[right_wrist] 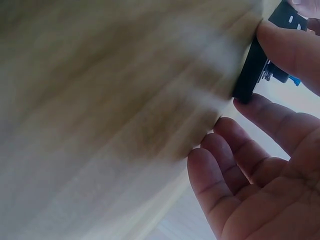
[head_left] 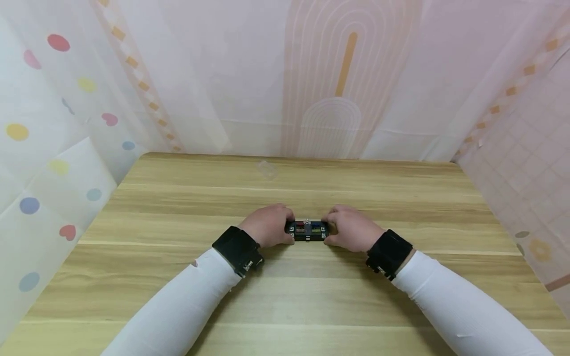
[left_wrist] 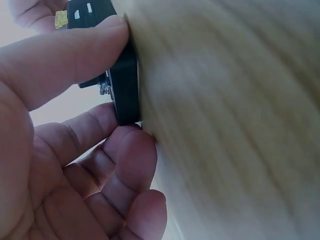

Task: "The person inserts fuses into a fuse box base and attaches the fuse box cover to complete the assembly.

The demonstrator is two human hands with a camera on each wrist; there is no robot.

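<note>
A small black block (head_left: 307,230) with red and blue inserts lies flat on the wooden desk (head_left: 178,207), near its middle. The left hand (head_left: 267,225) pinches one end between thumb and fingers, and the right hand (head_left: 352,228) pinches the other, each grip narrow.

Both holds sit only at the block's thin ends, so uneven pressure could make it tip or slide, and a small insert might pop loose. The palms hide the ends, both wrist views are blurred, and what the block actually is stays unclear.
</note>
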